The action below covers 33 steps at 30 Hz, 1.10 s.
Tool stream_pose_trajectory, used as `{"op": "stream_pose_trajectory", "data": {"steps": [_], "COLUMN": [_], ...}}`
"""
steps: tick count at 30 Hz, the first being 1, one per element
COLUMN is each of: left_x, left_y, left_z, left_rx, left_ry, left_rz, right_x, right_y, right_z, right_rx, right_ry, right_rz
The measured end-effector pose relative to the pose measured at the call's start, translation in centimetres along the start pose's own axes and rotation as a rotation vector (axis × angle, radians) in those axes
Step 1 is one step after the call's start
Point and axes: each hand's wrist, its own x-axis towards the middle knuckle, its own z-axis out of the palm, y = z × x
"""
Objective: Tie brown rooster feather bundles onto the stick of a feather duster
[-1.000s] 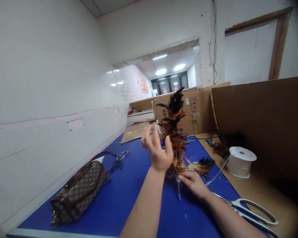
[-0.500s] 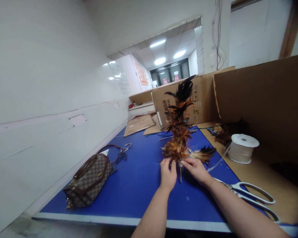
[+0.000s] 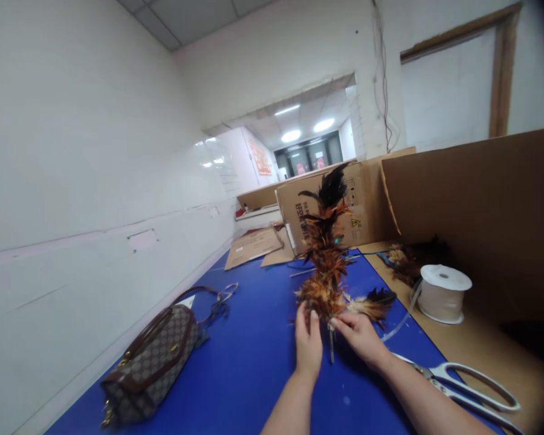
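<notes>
A feather duster (image 3: 329, 266) with brown, orange and black feathers stands nearly upright over the blue tabletop. Its thin stick (image 3: 331, 344) pokes out below the feathers, between my hands. My left hand (image 3: 308, 341) is at the lower left of the feathers, its fingers pointing up and curled against them; the fingertips are partly hidden. With thumb and forefinger, my right hand (image 3: 358, 335) pinches the base where feathers meet stick. A loose bunch of pale and black feathers (image 3: 372, 304) lies just behind my right hand.
Large scissors (image 3: 462, 383) lie by my right forearm. A white spool (image 3: 443, 295) of clear strip stands on cardboard at right, near more dark feathers (image 3: 408, 260). A patterned handbag (image 3: 156, 362) sits at left. Cardboard boxes (image 3: 362, 199) stand along the back and right.
My view has tilted up, so everything sits lower in the picture. The left fingers look straighter against the feathers; the right hand keeps its pinch at the base.
</notes>
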Motion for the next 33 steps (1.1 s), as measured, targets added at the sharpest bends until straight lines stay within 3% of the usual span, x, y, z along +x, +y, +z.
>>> {"op": "stream_pose_trajectory", "data": {"steps": [3,6,8,13,22,26,33], "left_x": [0.1,-0.9,-1.1,1.5,8.3,9.5,9.3], "left_y": [1.7,3.7,5.1,9.0,17.6,18.3,16.6], "left_z": [-0.7,-0.9,-0.7,-0.6,1.0,2.0,2.3], "left_rx": [0.339,0.599,0.669,0.649,0.759,0.785,0.733], "left_ry": [0.159,0.091,0.078,0.34,0.461,0.471,0.46], "left_rz": [0.538,0.935,1.083,1.032,0.992,0.918,0.91], "right_x": [0.2,0.0,0.0,-0.1,-0.3,-0.4,-0.4], "right_y": [0.2,-0.1,-0.1,0.6,0.4,0.6,0.0], "right_z": [0.0,0.1,0.2,0.3,0.5,0.5,0.6], "right_rx": [-0.028,-0.013,-0.001,-0.037,-0.111,-0.121,-0.115], "right_ry": [-0.009,-0.046,-0.063,-0.082,-0.164,-0.163,-0.18], "right_rz": [-0.008,-0.009,-0.003,-0.002,-0.036,-0.047,-0.051]}}
